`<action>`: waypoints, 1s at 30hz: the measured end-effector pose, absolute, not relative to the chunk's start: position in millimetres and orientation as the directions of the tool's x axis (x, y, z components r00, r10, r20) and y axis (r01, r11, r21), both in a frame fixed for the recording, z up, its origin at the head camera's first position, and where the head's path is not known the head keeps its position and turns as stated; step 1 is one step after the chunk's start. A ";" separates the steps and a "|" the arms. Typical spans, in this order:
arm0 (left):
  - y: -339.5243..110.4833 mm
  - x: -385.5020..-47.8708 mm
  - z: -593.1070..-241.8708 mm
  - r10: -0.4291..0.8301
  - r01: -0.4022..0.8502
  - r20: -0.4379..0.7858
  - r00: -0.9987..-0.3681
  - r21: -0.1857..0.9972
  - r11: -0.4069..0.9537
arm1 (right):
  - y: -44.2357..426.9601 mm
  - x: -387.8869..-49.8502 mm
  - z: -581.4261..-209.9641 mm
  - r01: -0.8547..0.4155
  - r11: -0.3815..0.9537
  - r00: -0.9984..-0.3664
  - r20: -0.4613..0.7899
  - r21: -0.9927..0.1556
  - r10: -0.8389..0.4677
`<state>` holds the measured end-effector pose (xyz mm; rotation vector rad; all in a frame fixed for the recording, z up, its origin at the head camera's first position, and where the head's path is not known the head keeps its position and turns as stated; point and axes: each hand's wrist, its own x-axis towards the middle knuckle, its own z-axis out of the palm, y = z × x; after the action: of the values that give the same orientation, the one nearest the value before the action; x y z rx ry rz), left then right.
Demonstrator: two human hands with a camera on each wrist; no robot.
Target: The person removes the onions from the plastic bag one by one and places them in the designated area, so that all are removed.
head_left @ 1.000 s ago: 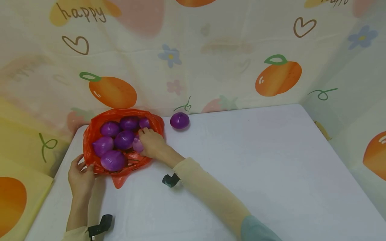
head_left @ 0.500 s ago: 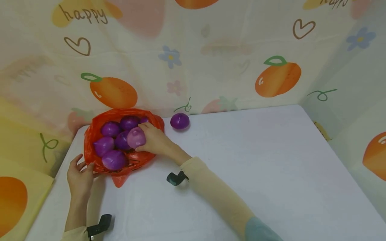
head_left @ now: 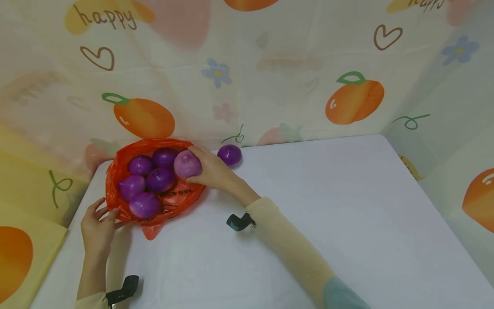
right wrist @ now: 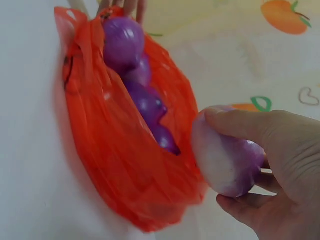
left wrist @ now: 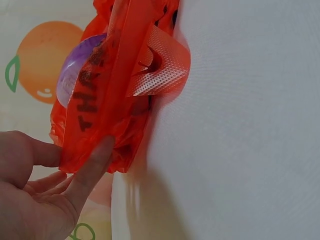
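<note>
Head: red bag (head_left: pixel 189 194) on white table (head_left: pixel 328 193), fruit-print backdrop (head_left: pixel 278 94).

In front of me I see a pale backdrop cloth (head_left: pixel 278 25) rising behind the white tabletop (head_left: pixel 308 214). Facing me on it are a printed orange (head_left: pixel 144 118) on my left and another printed orange (head_left: pixel 355 102) on my right, both green-leafed. Between them I see a blue flower (head_left: pixel 217 73) above a pink flower (head_left: pixel 222 112). Up on my left, brown lettering (head_left: pixel 104 17) reads "happy" above a heart outline (head_left: pixel 98 58). Yellow cloth (head_left: pixel 23 180) lines my left side, bearing a green squiggle (head_left: pixel 58 184).
</note>
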<state>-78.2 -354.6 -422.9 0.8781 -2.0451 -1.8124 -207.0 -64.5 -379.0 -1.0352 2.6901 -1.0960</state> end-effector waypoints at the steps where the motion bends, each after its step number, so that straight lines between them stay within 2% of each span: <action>1: -355.0 -78.5 -422.8 -0.596 -0.256 -0.190 -0.780 0.966 0.027 | -60.9 -209.1 -378.9 -0.564 0.518 -0.775 0.195 -0.643 -0.602; 12: -362.8 -67.1 -428.9 -0.586 -0.284 -0.208 -0.783 0.958 0.039 | -22.0 -228.1 -380.4 -0.483 0.581 -0.849 0.187 -0.655 -0.494; 19: -364.1 -70.0 -429.8 -0.547 -0.238 -0.231 -0.805 0.970 -0.059 | 8.4 -239.8 -374.0 -0.389 0.599 -0.905 0.166 -0.700 -0.393; 30: -360.4 -72.7 -429.7 -0.534 -0.290 -0.269 -0.802 0.956 -0.045 | 53.8 -254.6 -396.7 -0.371 0.577 -0.925 0.234 -0.728 -0.300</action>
<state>-72.7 -360.4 -429.7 0.8933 -2.0330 -1.9512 -254.6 53.8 -396.7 -0.6111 2.8645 -1.3544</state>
